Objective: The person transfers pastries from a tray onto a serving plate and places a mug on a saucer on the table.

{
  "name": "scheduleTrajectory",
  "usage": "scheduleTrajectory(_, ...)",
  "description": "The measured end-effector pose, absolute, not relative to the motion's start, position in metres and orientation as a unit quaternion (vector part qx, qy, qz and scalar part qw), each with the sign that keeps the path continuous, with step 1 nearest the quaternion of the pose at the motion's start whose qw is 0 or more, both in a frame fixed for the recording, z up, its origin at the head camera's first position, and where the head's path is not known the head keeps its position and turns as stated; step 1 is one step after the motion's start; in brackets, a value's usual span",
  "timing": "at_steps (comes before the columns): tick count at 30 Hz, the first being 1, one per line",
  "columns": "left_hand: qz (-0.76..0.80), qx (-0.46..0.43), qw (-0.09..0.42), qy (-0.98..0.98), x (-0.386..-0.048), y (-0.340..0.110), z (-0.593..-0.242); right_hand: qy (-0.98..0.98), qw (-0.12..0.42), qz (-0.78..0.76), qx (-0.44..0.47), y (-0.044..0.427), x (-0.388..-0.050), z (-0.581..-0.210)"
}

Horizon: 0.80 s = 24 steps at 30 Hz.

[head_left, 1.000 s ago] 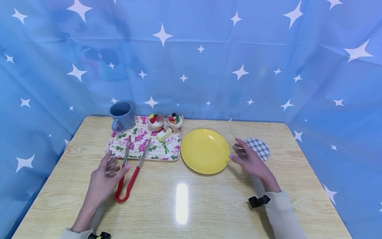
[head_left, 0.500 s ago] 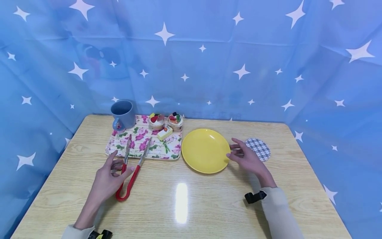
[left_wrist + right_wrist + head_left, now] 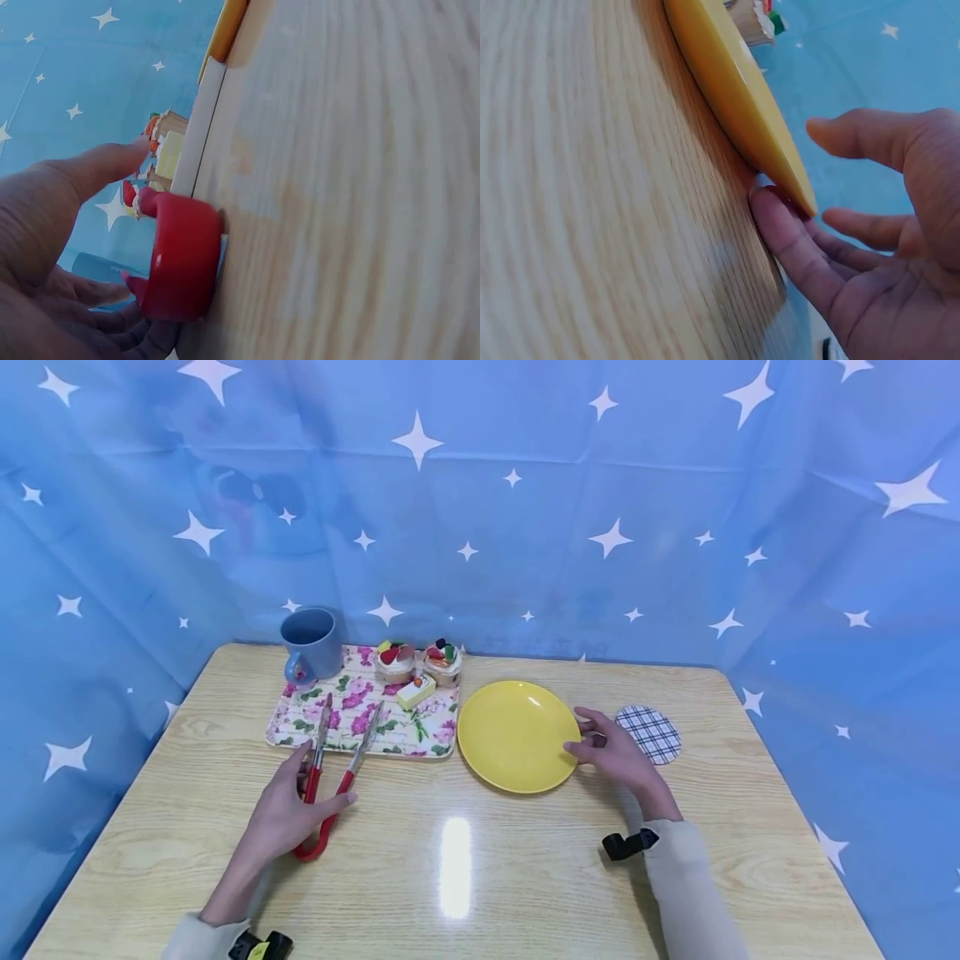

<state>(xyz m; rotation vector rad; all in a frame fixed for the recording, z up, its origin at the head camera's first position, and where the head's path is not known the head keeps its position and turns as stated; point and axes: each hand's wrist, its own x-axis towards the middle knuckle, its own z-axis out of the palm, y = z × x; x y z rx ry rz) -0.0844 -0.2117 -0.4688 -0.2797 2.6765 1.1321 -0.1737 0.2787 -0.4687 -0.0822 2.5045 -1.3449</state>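
Red-handled tongs (image 3: 351,766) lie spread, their metal ends on a floral tray (image 3: 285,731). My left hand (image 3: 285,810) is spread over the handles, the fingers along their left side and the thumb above the right arm. In the left wrist view the thumb stays apart from the red handle (image 3: 184,259). At the yellow plate's (image 3: 517,739) right rim is my right hand (image 3: 618,756). Seen from the right wrist, some fingertips are tucked beneath the plate edge (image 3: 742,90), while the thumb hovers above it without touching.
On the tray stand a blue mug (image 3: 313,647), two cupcakes (image 3: 395,664) (image 3: 442,664) and a small cake slice (image 3: 416,692). A checked round coaster (image 3: 648,733) lies right of the plate. A starry blue curtain (image 3: 517,527) hangs behind the wooden table (image 3: 540,877).
My left hand has moved right and over the tongs' handles. The right hand has shifted left, bringing its fingers to the plate's rim. Tongs and plate have stayed in place.
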Motion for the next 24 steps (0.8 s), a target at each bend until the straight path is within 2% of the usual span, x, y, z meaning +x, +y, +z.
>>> scheduleTrajectory(6,0.378,-0.093,0.115,0.914,-0.0851,-0.2079,-0.4698,0.866,0.140,-0.480,-0.024,0.2817,-0.1776,-0.4753)
scheduleTrajectory(24,0.348,-0.056,0.055,0.934,-0.0838,-0.2021,-0.4704,0.853,0.155,-0.498,-0.015,0.2788,-0.1758,-0.4716)
